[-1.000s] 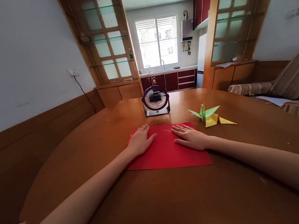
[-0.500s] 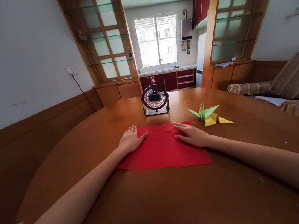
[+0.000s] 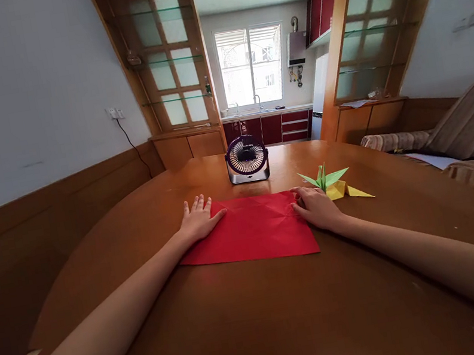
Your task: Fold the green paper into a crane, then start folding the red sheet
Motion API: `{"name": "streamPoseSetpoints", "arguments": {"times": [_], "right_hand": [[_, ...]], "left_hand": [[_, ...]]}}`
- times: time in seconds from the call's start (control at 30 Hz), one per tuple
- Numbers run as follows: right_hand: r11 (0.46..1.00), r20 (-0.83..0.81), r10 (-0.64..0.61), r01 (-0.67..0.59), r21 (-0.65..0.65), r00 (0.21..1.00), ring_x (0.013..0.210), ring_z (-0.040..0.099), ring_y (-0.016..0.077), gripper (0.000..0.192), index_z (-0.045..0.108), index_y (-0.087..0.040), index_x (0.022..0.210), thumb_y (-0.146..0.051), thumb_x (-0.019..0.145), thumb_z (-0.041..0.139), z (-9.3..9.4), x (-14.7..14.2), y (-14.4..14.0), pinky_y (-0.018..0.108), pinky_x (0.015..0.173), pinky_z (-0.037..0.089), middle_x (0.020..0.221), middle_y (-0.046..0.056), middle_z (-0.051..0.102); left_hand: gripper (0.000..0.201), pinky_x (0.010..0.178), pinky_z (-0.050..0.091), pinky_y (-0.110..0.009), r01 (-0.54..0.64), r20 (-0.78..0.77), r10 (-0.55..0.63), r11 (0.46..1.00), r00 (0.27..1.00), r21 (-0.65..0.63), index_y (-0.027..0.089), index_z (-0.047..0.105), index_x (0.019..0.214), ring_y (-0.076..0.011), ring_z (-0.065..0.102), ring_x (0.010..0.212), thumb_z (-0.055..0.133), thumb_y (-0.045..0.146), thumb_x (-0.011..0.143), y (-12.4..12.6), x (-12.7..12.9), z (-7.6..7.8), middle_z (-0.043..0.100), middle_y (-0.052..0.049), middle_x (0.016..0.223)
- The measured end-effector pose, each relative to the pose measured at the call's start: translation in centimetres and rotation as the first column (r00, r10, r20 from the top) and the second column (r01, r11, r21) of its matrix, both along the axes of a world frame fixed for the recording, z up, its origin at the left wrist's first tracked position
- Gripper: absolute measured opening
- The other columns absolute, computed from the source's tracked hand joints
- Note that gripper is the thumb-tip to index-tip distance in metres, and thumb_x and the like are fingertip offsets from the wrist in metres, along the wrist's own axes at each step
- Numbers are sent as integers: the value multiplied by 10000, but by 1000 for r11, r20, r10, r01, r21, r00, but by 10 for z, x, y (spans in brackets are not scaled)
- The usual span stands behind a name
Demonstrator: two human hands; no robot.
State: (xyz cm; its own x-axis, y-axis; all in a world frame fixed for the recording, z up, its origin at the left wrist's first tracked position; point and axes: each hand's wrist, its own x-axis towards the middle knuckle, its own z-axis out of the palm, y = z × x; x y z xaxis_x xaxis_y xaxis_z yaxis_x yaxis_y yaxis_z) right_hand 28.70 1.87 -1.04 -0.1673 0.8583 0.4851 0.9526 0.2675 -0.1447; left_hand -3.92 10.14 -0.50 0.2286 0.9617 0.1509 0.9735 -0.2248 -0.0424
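Note:
A red sheet of paper (image 3: 246,233) with faint crease lines lies flat on the brown table. My left hand (image 3: 199,219) rests palm down over its left edge, fingers spread and thumb stretched onto the paper. At the right edge, my right hand (image 3: 318,207) has its fingers bent around the paper's upper corner, with the thumb on the sheet; the undersides of these fingers are hidden. Just beyond my right hand are a green origami crane (image 3: 323,179) and a yellow folded-paper piece (image 3: 338,189), partly covered by that hand.
A small dark fan (image 3: 247,156) stands on the table (image 3: 262,325) behind the paper. Striped seating (image 3: 473,120) is at the right. A power cord (image 3: 134,143) hangs from a wall socket at the left. Beyond the table is a kitchen with a window (image 3: 252,66).
The red paper has slid slightly left. My left hand has shifted a little left and spread its fingers. My right hand has moved right to the paper's edge and curled its fingers.

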Motion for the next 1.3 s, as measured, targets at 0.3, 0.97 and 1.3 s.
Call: {"name": "streamPoseSetpoints", "arguments": {"times": [0.3, 0.97, 1.3], "right_hand": [[998, -31, 61, -60, 13, 998, 1059, 617, 263, 368, 576, -109, 1208, -285, 891, 515, -5, 3, 8, 474, 1065, 339, 1062, 133, 694], [869, -900, 322, -469, 158, 295, 865, 669, 191, 374, 595, -219, 1150, -294, 786, 635, 1, -11, 1, 402, 853, 537, 1178, 86, 641], [669, -903, 345, -742, 45, 256, 1115, 628, 213, 379, 631, -256, 1184, -305, 810, 671, 5, -20, -11, 452, 1043, 450, 1173, 56, 686]], "left_hand": [[580, 1066, 380, -419, 370, 91, -378, 924, 921, 100, 128, 539, 1337, -295, 495, 1281, 352, 521, 954, -59, 60, 17, 484, -160, 1431], [550, 1149, 253, -453, 513, 327, -496, 858, 805, 37, 144, 485, 1368, -291, 393, 1358, 503, 441, 905, -77, 74, 10, 440, -152, 1461], [451, 937, 438, -348, 498, 835, -214, 864, 506, -80, 155, 618, 1107, -255, 580, 1109, 458, 516, 890, -86, 85, 20, 650, -109, 1196]]}}
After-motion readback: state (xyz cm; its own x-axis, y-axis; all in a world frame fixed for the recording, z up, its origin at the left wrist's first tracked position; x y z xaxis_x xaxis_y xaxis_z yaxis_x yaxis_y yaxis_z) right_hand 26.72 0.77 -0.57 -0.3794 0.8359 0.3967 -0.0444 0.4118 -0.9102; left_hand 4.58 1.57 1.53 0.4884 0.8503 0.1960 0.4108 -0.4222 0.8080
